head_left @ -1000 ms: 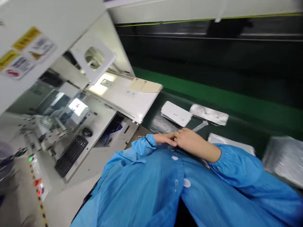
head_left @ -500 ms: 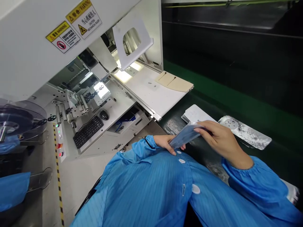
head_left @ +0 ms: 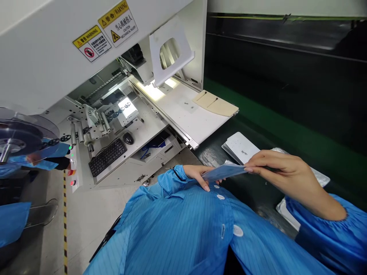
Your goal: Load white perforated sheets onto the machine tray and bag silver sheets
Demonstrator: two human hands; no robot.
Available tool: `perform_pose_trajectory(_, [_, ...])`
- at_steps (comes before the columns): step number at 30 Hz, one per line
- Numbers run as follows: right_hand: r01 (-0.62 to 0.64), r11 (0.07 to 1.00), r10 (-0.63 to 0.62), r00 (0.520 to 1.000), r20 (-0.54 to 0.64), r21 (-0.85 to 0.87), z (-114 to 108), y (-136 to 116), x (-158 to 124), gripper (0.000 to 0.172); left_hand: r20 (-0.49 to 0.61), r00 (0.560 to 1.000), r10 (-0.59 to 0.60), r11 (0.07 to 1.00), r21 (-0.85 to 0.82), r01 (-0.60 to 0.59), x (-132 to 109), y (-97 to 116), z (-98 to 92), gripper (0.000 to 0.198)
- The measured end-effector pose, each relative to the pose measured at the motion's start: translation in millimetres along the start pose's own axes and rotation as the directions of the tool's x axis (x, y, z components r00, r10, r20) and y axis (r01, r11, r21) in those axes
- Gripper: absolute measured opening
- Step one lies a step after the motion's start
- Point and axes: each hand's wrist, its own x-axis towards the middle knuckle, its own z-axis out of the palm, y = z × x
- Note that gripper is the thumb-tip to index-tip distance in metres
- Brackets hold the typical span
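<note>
My left hand [head_left: 197, 176] and my right hand [head_left: 282, 172] both grip a thin, flat, bluish pouch [head_left: 222, 172] held level just in front of my chest. The left hand pinches its near left end, close to my blue coat. My right hand's fingers close over the right end, thumb on top. Just beyond the pouch, a small stack of white cards [head_left: 240, 147] lies on the dark conveyor belt [head_left: 272, 131].
A white machine [head_left: 57, 46] with warning stickers fills the left, with a lit white feed tray [head_left: 186, 110], a keyboard [head_left: 106, 156] and a mouse [head_left: 128, 138]. A silvery bag [head_left: 322, 177] lies behind my right hand. Another person's blue sleeve [head_left: 17, 221] shows at far left.
My hands came apart from in front of my chest and now hold the pouch between them. My right hand moved out to the right. My head turned toward the machine.
</note>
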Motion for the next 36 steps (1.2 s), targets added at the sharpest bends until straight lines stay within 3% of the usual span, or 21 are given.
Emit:
perform_pose_trajectory(5, [-0.019, 0.996, -0.007, 0.961, 0.277, 0.091, -6, 5, 8, 0.026, 0.058, 0.997, 0.046, 0.994, 0.092, -0.052, 0, 4, 3.7, 0.071])
perform_pose_trajectory(8, [-0.073, 0.984, 0.014, 0.942, 0.336, 0.162, -6, -1, 11, 0.029, 0.086, 0.994, 0.071, 0.989, 0.121, -0.081, 1, 3, 3.5, 0.068])
perform_pose_trajectory(10, [-0.019, 0.991, -0.014, 0.969, 0.245, 0.132, -1, -7, 9, 0.025, 0.122, 0.987, 0.105, 0.988, 0.101, -0.117, 2, 2, 4.3, 0.074])
perform_pose_trajectory(13, [0.104, 0.995, -0.104, 0.995, -0.009, -0.006, 11, 0, 4, 0.012, 0.141, 0.980, 0.141, 0.988, 0.035, -0.147, 3, -1, 6.6, 0.083])
perform_pose_trajectory(15, [0.047, 0.992, -0.063, 0.988, -0.139, -0.117, 24, 23, 4, 0.015, 0.103, 0.981, 0.166, 0.986, -0.011, -0.165, 2, -6, 7.9, 0.083])
perform_pose_trajectory(17, [-0.130, 0.950, 0.062, 0.970, -0.234, -0.285, 39, 60, 5, 0.029, 0.062, 0.978, 0.201, 0.979, -0.041, -0.199, -1, -13, 8.4, 0.082])
perform_pose_trajectory(18, [-0.205, 0.863, 0.095, 0.964, -0.249, -0.462, 48, 80, 6, 0.036, 0.051, 0.975, 0.214, 0.976, -0.047, -0.212, -2, -16, 8.4, 0.083])
perform_pose_trajectory(19, [-0.241, 0.814, 0.121, 0.960, -0.252, -0.528, 57, 101, 6, 0.038, 0.048, 0.974, 0.222, 0.974, -0.046, -0.220, -4, -20, 8.3, 0.084])
perform_pose_trajectory(22, [-0.318, 0.707, 0.189, 0.946, -0.264, -0.632, 80, 151, -2, 0.050, 0.056, 0.970, 0.237, 0.972, -0.023, -0.236, -9, -26, 7.9, 0.083])
perform_pose_trajectory(24, [-0.342, 0.651, 0.226, 0.940, -0.256, -0.677, 91, 171, -10, 0.050, 0.051, 0.968, 0.246, 0.969, -0.011, -0.246, -11, -28, 8.0, 0.083])
perform_pose_trajectory(29, [-0.299, 0.590, 0.243, 0.952, -0.188, -0.750, 97, 188, -22, 0.043, 0.039, 0.977, 0.210, 0.978, -0.010, -0.210, -12, -26, 7.0, 0.089])
perform_pose_trajectory(36, [-0.279, 0.565, 0.247, 0.955, -0.163, -0.776, 86, 183, -24, 0.036, 0.065, 0.974, 0.218, 0.976, -0.026, -0.217, -15, -29, -0.1, 0.086])
